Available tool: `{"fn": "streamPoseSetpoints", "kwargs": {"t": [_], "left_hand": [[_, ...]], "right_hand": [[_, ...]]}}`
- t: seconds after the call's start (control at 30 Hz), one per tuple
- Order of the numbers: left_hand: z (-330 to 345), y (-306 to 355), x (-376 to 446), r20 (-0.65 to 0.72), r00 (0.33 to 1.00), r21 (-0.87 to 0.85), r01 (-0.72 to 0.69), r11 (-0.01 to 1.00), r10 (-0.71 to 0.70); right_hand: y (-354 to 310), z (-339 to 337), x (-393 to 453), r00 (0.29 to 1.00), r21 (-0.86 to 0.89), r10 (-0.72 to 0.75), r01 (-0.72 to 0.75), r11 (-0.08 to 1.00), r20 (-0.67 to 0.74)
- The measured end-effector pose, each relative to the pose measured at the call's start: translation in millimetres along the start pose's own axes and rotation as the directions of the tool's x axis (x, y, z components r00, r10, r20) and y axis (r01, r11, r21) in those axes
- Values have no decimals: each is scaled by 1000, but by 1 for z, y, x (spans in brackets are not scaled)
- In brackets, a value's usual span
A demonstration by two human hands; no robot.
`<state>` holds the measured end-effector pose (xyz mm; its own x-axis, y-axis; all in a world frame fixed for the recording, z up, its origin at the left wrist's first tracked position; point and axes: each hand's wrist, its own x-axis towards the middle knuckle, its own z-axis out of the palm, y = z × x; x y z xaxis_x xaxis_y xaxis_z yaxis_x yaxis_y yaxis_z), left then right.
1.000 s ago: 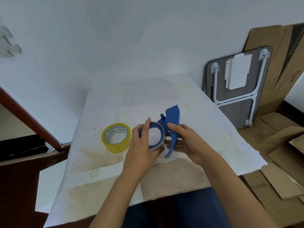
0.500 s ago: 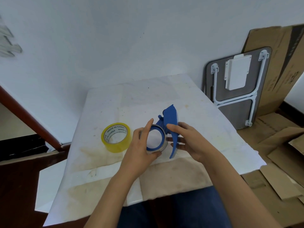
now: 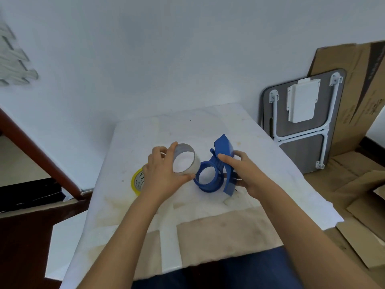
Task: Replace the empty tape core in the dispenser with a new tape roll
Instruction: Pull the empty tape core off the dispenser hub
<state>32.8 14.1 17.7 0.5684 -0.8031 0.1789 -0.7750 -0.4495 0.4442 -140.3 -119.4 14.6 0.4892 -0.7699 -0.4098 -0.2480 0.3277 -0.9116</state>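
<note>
My left hand (image 3: 164, 172) grips the empty grey tape core (image 3: 188, 152), lifted clear of the dispenser and just left of it. My right hand (image 3: 243, 174) holds the blue tape dispenser (image 3: 216, 172) by its handle, thumb on top; its round blue hub (image 3: 208, 185) stands bare. The new yellow tape roll (image 3: 137, 182) lies flat on the table, mostly hidden behind my left hand.
The table is covered with stained white paper (image 3: 208, 205). A folded grey table with white legs (image 3: 302, 119) leans on the wall at the right, with cardboard sheets (image 3: 358, 184) behind it and on the floor. A brown rail (image 3: 41, 153) runs at the left.
The grey core has come off the blue hub and moved up and left in my left hand. The dispenser stays in my right hand, tilted slightly.
</note>
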Motion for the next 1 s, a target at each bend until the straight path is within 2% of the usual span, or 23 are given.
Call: {"fn": "streamPoseSetpoints", "kwargs": {"t": [0.2,0.33,0.43,0.5,0.6,0.63,0.7,0.83,1.0], "left_hand": [[15,-6,54,175,981,243,33,970,-78],[27,-9,70,235,969,294,10,956,-82],[31,-13,74,266,959,297,15,955,-98],[33,-13,76,280,954,295,21,955,-108],[35,-13,79,278,956,329,-4,944,-93],[34,-13,80,278,957,350,-19,937,-84],[32,-14,81,297,952,382,-43,923,-79],[15,-22,76,327,943,332,-53,942,-62],[-19,-54,60,149,987,244,21,970,-59]], "right_hand": [[-3,-10,18,995,-57,82,-85,995,-51],[-5,-10,18,995,-95,82,-87,992,-47],[-6,-8,21,996,-189,71,-81,979,-61],[-7,-7,24,996,-316,13,-42,948,-93],[-7,-6,29,984,-602,-112,7,798,-137],[-7,-6,31,978,-640,-136,5,768,-157],[-7,-2,33,965,-634,-176,14,773,-194],[-16,12,30,856,-676,-457,190,712,-241],[-36,47,22,794,-674,-597,382,632,-111]]}}
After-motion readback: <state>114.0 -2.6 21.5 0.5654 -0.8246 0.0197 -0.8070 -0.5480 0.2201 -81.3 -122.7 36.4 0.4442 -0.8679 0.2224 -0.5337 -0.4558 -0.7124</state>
